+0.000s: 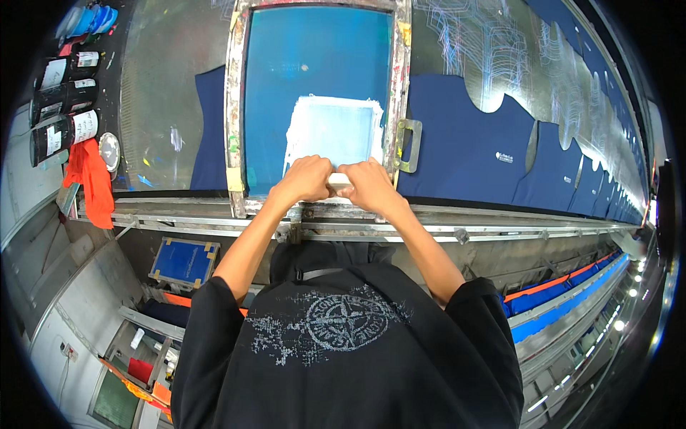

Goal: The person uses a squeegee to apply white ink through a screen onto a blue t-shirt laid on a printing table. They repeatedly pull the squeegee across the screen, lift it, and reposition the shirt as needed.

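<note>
While both hands, left hand (pixel 307 179) and right hand (pixel 370 184), close their grip on the white squeegee (pixel 339 183), it sits mid-frame on the blue screen (pixel 314 64), likely for even pressure.

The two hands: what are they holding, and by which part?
Both the left hand and the right hand grip the squeegee by its pale top handle.

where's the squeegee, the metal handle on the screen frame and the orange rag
squeegee (pixel 339 183), head view: pale handle showing between the two hands
metal handle (pixel 408 146), head view: its outer bar, on the frame's right side
orange rag (pixel 91 180), head view: middle of the hanging cloth, at left
</note>
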